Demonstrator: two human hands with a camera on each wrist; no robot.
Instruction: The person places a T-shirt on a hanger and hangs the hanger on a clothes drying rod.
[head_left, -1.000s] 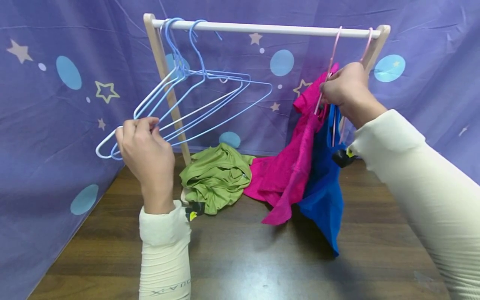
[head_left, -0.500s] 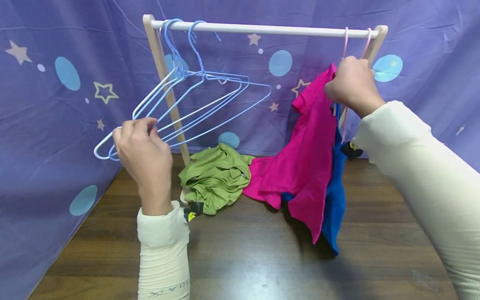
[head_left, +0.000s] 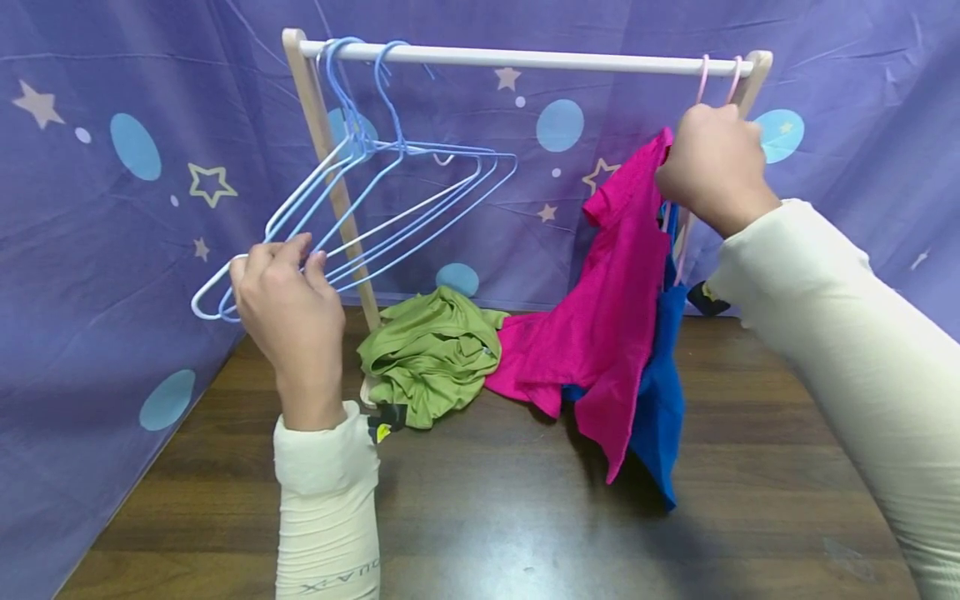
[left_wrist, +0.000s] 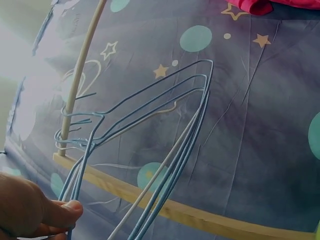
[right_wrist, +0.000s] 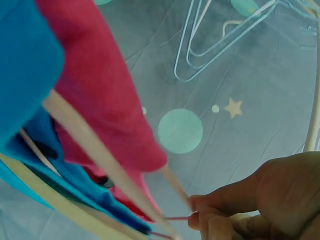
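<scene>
In the head view my left hand (head_left: 288, 308) is at the lower left corners of several blue hangers hooked on the rail. Its thumb and fingers pinch the blue hanger (left_wrist: 86, 150) wires, as the left wrist view shows. A white hanger hangs among them. My right hand (head_left: 712, 167) grips a pink hanger (head_left: 702, 82) just below its hook, high at the rail's right end. A magenta shirt (head_left: 615, 292) hangs from that hanger. Behind it a blue garment (head_left: 663, 400) hangs on another pink hanger, partly hidden by the shirt and hand.
The white rail (head_left: 525, 58) spans a wooden rack, whose left upright (head_left: 340, 200) stands behind the blue hangers. A crumpled green garment (head_left: 435, 358) lies on the brown wooden table (head_left: 480, 517). A purple patterned curtain (head_left: 480, 108) closes off the back.
My right hand has slid the pink hanger rightward along the rail, and the magenta shirt has turned to cover more of the blue garment. The front blue hanger's far end has swung left.
</scene>
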